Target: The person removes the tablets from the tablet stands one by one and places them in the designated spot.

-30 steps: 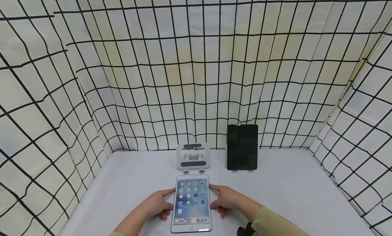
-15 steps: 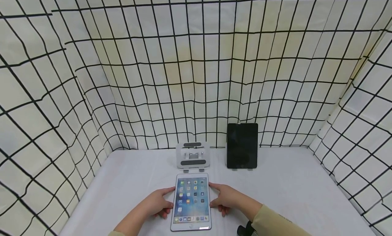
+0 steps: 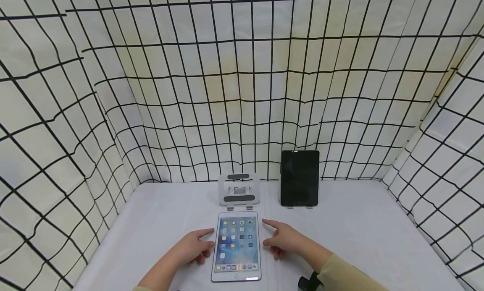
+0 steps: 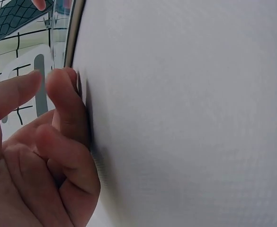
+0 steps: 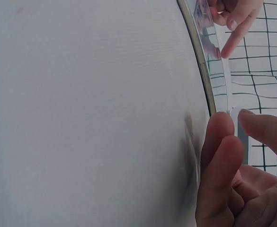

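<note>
Nothing is held by the fingers of either hand. On the left hand, the index finger and thumb are stretched forward and set apart, the others bent below; much the same shape is made by the right hand. Between the 2 hands, the white tablet is laid flat on the table, its lit screen facing up. A thin gap is left between its right edge and the right fingertips; whether its left edge is touched cannot be told. Just beyond its top edge, the bare stand is placed, and to the right of that a black tablet is propped up, its screen dark.

The step in hand is judged to be the handling of the white tablet by its 2 long edges, at a point where no firm grip is taken. If the stand is meant for it, both edges would need to be pinched evenly and its lower edge guided onto the 2 small lips. If it is to be left flat, only a withdrawal of both hands is called for.
</note>
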Action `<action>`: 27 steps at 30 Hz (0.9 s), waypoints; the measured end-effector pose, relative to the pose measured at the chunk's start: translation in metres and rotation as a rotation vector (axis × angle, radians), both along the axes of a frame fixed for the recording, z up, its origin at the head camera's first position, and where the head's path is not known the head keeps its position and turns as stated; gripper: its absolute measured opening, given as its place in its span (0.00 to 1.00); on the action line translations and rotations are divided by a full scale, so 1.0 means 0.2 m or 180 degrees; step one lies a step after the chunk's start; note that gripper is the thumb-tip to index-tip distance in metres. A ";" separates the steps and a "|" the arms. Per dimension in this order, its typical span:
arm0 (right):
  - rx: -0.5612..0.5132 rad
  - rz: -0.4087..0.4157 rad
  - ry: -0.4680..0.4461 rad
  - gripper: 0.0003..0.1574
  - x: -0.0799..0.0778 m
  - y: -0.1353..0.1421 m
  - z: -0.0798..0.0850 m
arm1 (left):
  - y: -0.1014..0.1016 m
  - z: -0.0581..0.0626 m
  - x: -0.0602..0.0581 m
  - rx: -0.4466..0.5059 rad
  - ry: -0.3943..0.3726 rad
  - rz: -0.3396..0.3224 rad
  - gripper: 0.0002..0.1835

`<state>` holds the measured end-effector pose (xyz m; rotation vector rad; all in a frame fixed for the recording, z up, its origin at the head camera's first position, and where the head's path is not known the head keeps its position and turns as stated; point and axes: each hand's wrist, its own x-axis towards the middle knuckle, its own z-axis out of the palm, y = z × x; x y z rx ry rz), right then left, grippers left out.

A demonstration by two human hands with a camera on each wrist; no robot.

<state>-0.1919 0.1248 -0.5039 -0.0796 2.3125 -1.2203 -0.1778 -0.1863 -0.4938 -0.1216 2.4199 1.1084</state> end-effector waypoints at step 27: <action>-0.0430 -0.0481 0.0662 0.33 -0.02 0.31 0.05 | 0.25 0.09 -0.07 0.0308 0.0578 0.0106 0.23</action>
